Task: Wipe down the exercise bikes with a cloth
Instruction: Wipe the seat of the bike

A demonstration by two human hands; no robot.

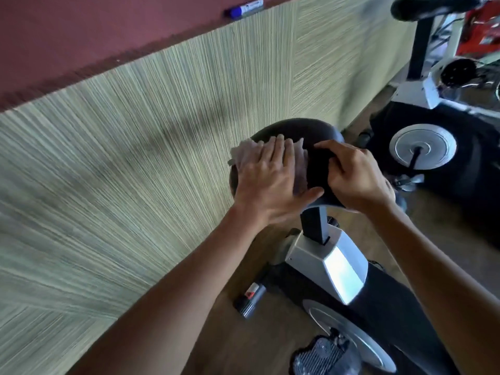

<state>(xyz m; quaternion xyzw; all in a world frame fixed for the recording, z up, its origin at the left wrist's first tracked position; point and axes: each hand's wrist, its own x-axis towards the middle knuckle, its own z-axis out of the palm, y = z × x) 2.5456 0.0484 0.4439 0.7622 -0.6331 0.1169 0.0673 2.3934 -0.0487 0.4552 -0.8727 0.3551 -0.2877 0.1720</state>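
The left hand lies flat with straight fingers on the cloth, pressing it on the black seat of the near bike. The right hand curls its fingers over the seat's right edge, probably to steady it. The cloth looks thin, soft and light, so a flat palm should move it best. The seat seems padded and smooth.

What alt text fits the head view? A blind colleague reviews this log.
A person's left hand presses a pale crumpled cloth flat on a black padded exercise-bike saddle, while the right hand grips the saddle's right side. A second bike stands behind, beside a striped green wall.
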